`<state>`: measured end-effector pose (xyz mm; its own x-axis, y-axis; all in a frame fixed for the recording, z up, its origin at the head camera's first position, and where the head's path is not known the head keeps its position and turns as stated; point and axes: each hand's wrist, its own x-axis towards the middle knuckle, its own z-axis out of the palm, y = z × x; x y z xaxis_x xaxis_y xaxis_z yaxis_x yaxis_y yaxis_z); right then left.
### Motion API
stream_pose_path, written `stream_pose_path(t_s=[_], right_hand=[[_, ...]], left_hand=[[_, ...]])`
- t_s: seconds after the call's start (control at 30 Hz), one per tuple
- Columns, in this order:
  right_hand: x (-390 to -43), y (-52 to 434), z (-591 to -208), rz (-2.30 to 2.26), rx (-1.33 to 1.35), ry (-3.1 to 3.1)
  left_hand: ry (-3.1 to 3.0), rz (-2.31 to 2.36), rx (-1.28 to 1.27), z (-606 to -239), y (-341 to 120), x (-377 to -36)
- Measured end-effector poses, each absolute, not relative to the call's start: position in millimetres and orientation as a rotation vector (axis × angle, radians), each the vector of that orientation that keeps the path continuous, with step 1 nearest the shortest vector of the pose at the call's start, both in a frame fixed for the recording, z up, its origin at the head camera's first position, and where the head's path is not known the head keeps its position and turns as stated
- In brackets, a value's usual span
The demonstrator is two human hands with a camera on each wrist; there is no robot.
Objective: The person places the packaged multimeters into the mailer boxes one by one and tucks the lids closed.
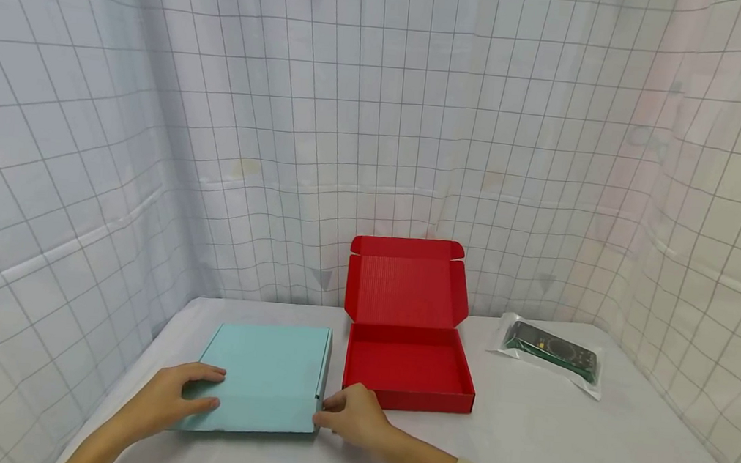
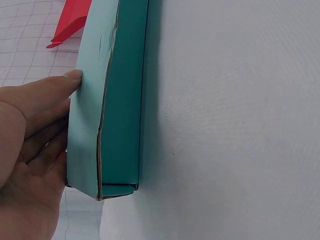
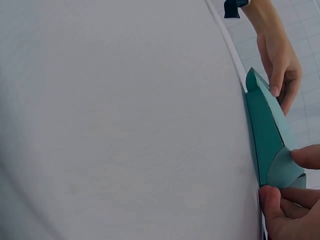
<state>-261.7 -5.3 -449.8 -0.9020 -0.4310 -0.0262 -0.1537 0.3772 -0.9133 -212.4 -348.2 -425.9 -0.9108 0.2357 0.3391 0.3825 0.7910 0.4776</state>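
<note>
A light turquoise cardboard mailer box (image 1: 266, 369) lies on the white table, its lid lowered over it. Fingertips and thumb of my left hand (image 1: 173, 398) rest on the lid near its front left corner. At the front right corner, my right hand (image 1: 354, 414) pinches the box's side flap. The right wrist view shows the thumb on that rounded flap (image 3: 284, 167), with curled fingers close by the lower corner. Along the front, the lid's edge stands out over the darker front wall (image 2: 122, 115).
Just right of the turquoise box stands a red mailer box (image 1: 409, 399) with its lid raised, close to my right hand. Farther right lies a black and green device with a dial (image 1: 552, 350) in a clear plastic bag. White gridded curtains (image 1: 407, 117) surround the table.
</note>
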Motion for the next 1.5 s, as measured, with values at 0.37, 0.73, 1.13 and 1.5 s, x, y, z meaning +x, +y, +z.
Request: stream_pose_path(t_s=[0.37,0.73,1.13,1.5], right_hand=[[-260.7,-7.8,-448.3,-1.611,-0.373,2.257],[-258.6,-8.9,-445.9,-1.634,-0.32,2.22],[-256.1,-8.2,-445.6,-1.664,-0.317,2.179],[-256.9,-8.2,-447.4,-1.67,-0.305,2.163]], left_hand=[[-2.765,-0.869,-0.472,-424.1,-351.7,-215.6],[-2.782,-0.905,-0.485,-420.5,-353.0,-215.5],[-2.809,-0.946,-0.438,-417.7,-353.1,-215.9],[-2.826,-0.964,-0.448,-417.8,-353.6,-216.3]])
